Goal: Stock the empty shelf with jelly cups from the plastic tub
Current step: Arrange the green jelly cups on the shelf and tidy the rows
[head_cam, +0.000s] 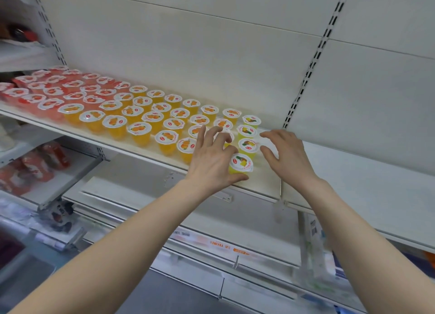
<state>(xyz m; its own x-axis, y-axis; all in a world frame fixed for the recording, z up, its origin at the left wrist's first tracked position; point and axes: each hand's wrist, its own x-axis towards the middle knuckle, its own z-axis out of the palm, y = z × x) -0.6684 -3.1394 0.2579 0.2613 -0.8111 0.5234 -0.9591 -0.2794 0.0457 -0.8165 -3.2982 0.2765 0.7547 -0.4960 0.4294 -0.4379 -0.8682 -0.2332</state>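
Far to the left of the left hand (211,159), red jelly cups (54,94) fill the end of the shelf (353,172) in tight rows. Nearer that hand, orange jelly cups (138,115) carry the rows on, right up to and under its fingers. The left hand is apart, with its fingers spread and bent over the lids of the last orange cups. Its thumb lies along the shelf edge against the base of the front yellow cup (242,163); whether it presses the cup cannot be told.

Between the two hands stands a single column of yellow jelly cups (247,131), running from the front yellow cup back toward the rear panel (235,54), all upright with lids up.

Just right of that column, the right hand (287,153) hovers over the shelf with its fingers loosely curled and apart, holding nothing; its fingertips are near the yellow lids, and contact cannot be made out. Beyond the right hand the shelf surface is bare white.

Below the left forearm, on a lower shelf, lie blurred red packets (35,167).
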